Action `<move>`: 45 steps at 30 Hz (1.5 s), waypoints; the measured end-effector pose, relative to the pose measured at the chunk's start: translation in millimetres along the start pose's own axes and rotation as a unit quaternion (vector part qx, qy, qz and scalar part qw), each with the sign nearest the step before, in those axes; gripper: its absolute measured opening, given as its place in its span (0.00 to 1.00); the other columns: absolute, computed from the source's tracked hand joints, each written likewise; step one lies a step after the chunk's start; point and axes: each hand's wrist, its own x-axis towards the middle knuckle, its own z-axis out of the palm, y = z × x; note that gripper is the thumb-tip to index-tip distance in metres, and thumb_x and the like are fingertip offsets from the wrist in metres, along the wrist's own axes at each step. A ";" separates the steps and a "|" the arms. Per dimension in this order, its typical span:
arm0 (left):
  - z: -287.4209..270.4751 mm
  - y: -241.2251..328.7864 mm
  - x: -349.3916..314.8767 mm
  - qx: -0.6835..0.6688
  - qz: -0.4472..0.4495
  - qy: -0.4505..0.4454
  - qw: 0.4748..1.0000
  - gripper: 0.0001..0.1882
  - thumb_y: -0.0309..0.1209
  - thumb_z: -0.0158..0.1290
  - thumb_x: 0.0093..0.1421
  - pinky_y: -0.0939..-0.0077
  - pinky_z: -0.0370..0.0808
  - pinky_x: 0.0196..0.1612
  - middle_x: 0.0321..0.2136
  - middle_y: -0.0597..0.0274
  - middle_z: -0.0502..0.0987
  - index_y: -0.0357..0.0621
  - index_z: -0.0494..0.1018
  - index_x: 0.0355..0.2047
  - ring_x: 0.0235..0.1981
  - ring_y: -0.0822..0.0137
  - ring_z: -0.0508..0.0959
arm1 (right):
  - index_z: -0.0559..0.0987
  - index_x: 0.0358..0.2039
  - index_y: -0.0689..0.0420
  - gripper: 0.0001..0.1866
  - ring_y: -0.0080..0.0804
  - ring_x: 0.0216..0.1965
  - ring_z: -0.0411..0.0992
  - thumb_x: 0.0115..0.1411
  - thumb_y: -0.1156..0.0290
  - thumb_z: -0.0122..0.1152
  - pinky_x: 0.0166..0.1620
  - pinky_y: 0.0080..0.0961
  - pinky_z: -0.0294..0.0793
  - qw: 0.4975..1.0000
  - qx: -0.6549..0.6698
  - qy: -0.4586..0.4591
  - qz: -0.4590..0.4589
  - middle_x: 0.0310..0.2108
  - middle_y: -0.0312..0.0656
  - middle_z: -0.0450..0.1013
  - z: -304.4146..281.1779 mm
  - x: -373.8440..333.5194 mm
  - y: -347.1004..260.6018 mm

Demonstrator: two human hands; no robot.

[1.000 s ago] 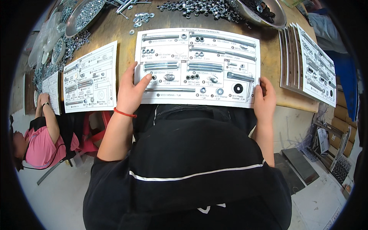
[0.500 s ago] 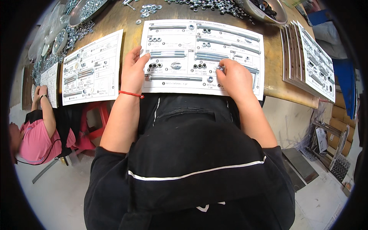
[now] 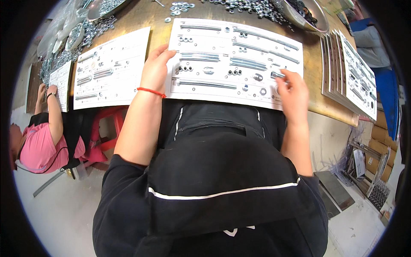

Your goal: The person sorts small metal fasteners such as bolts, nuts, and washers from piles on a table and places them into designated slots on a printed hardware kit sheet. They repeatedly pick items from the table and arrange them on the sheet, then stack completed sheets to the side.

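Note:
In front of me is a white printed card (image 3: 201, 92) with bolts, nuts and washers on it in rows, held tilted at the bench edge. My left hand (image 3: 156, 70) grips its left edge, thumb on the front face. My right hand (image 3: 294, 92) is over the card's right side, its fingers curled together at a short metal piece (image 3: 277, 74); whether they hold it or only touch it is hard to see. Long bolts (image 3: 247, 63) lie in the middle row, black-centred nuts (image 3: 235, 72) below them. A nut (image 3: 263, 91) shows near the lower edge.
A similar card (image 3: 111, 92) stands to the left, and several stacked cards (image 3: 359, 81) lean at the right. Loose nuts and washers (image 3: 182, 7) and a metal bowl (image 3: 306, 17) lie at the back. A co-worker in pink (image 3: 40, 145) works at far left.
My right hand has moved right across the card, from the nuts and washers near its middle to its right side. The view has shifted slightly, and my left hand stays on the card's left edge.

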 end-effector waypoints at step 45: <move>-16.7 -41.6 65.7 0.012 -0.032 0.095 0.995 0.21 0.27 0.47 0.65 0.75 0.72 0.51 0.49 0.54 0.75 0.30 0.66 0.57 0.47 0.66 0.75 | 0.74 0.45 0.63 0.17 0.41 0.45 0.70 0.52 0.78 0.56 0.50 0.32 0.69 0.922 0.338 0.069 0.175 0.44 0.50 0.72 -15.1 -21.0 88.8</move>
